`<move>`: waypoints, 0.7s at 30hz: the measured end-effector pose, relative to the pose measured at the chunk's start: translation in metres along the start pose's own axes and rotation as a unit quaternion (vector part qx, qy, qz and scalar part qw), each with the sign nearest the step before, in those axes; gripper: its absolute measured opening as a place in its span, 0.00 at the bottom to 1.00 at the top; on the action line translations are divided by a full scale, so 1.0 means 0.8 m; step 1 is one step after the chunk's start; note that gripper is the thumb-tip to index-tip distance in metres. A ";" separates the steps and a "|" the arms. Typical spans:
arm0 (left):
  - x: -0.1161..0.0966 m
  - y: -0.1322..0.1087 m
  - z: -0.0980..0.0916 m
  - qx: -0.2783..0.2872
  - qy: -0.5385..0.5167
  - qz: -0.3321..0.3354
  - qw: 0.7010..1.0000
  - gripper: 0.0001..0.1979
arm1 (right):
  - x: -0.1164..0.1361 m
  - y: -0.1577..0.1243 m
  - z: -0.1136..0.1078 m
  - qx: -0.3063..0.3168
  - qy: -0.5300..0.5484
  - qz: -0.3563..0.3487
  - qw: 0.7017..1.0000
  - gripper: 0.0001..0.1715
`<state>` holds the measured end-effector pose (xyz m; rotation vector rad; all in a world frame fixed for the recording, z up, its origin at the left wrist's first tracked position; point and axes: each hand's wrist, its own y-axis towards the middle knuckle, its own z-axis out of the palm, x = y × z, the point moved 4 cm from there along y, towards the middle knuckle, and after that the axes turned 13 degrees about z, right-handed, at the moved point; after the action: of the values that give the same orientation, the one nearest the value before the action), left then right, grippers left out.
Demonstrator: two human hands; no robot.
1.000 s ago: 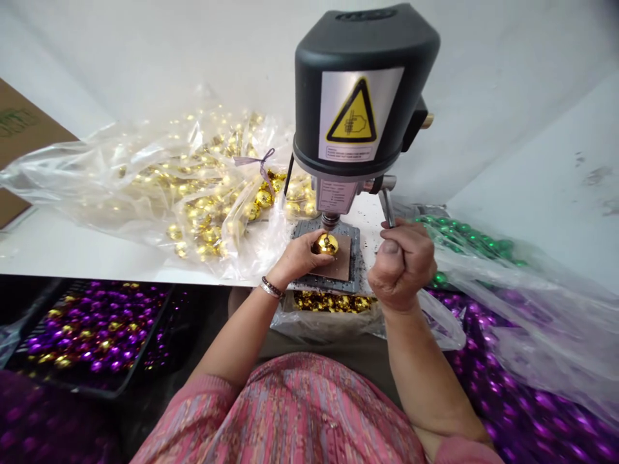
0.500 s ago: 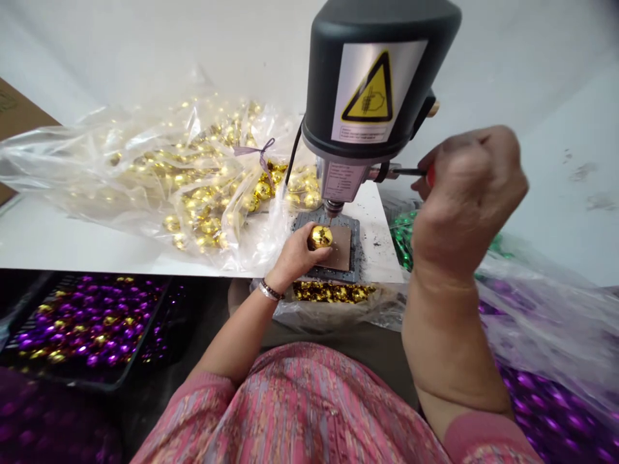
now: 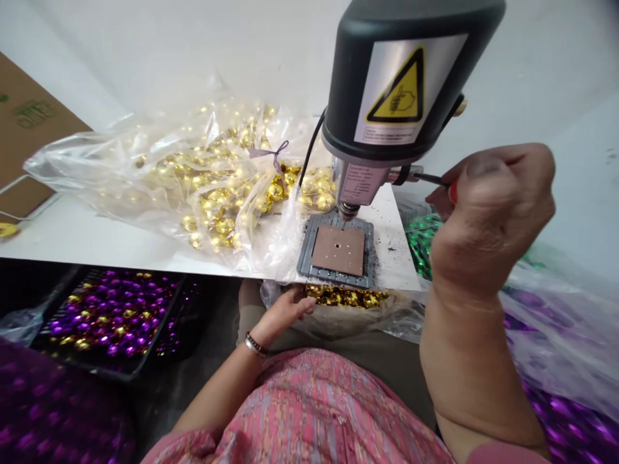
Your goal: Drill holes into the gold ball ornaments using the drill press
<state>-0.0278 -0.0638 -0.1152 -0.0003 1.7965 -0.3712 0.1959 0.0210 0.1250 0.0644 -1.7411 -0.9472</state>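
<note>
My left hand (image 3: 289,310) is low at the table's front edge, with its fingers apart beside the opening of a plastic bag full of gold balls (image 3: 349,297). One gold ball (image 3: 315,290) sits by its fingertips. My right hand (image 3: 498,209), raised at the right, is wrapped round the feed lever (image 3: 432,178) of a black drill press (image 3: 416,84); a bit of red shows between its fingers. Under the drill chuck (image 3: 349,210) lies a brown square plate (image 3: 339,250) with a small hole, set on the grey base (image 3: 369,264).
A large clear bag of gold balls (image 3: 207,200) lies on the white table (image 3: 97,241). Behind it stands a cardboard box (image 3: 36,122). Below left is a black crate (image 3: 130,370) of purple and gold balls. Green balls (image 3: 424,241) and purple ones (image 3: 570,412) are at the right.
My left hand has gone from the plate, where it held a gold ball, down to the bag below the table edge. My right hand still grips the lever. The view has shifted slightly.
</note>
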 end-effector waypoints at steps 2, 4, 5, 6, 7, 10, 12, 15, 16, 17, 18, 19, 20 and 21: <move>-0.019 -0.008 -0.014 0.015 0.049 0.041 0.998 0.26 | -0.002 -0.002 -0.001 -0.006 -0.006 0.001 1.000 0.13; -0.051 -0.012 -0.039 0.011 0.075 0.083 0.994 0.24 | -0.004 -0.004 -0.002 -0.011 -0.019 0.005 1.000 0.16; -0.068 -0.010 -0.055 -0.012 0.078 0.103 0.992 0.22 | -0.005 -0.005 -0.002 -0.012 -0.029 0.009 0.999 0.17; -0.085 -0.004 -0.073 -0.051 0.080 0.123 0.988 0.21 | -0.006 -0.006 -0.002 -0.013 -0.038 0.013 0.999 0.17; -0.102 0.006 -0.093 -0.107 0.090 0.143 0.980 0.20 | -0.006 -0.006 -0.002 -0.016 -0.045 0.017 0.999 0.18; -0.139 0.063 -0.142 -0.232 0.181 0.185 0.938 0.18 | -0.007 -0.009 -0.003 -0.031 -0.051 0.027 0.998 0.20; -0.151 0.115 -0.162 -0.238 0.266 0.171 0.918 0.21 | -0.010 -0.011 -0.005 -0.034 -0.056 0.035 0.997 0.21; -0.161 0.182 -0.180 -0.202 0.439 0.139 0.864 0.22 | -0.016 -0.016 -0.008 -0.026 -0.067 0.043 0.996 0.22; -0.161 0.198 -0.185 -0.186 0.483 0.117 0.847 0.22 | -0.019 -0.017 -0.009 -0.021 -0.068 0.044 0.996 0.22; -0.160 0.210 -0.189 -0.174 0.514 0.094 0.835 0.21 | -0.020 -0.019 -0.010 -0.015 -0.067 0.044 0.997 0.22; -0.159 0.218 -0.194 -0.166 0.533 0.074 0.827 0.21 | -0.022 -0.020 -0.011 -0.011 -0.064 0.044 0.997 0.21; -0.157 0.223 -0.199 -0.165 0.542 0.060 0.822 0.22 | -0.023 -0.022 -0.011 -0.006 -0.059 0.043 0.997 0.20; -0.156 0.226 -0.203 -0.168 0.545 0.051 0.820 0.23 | -0.024 -0.023 -0.011 -0.001 -0.054 0.043 0.998 0.19; -0.155 0.228 -0.206 -0.170 0.547 0.044 0.819 0.25 | -0.025 -0.024 -0.011 0.000 -0.049 0.041 0.998 0.19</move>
<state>-0.1155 0.1743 -0.0092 0.0549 2.9808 0.0805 0.2037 0.0127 0.0986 -0.0536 -1.8194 -0.9020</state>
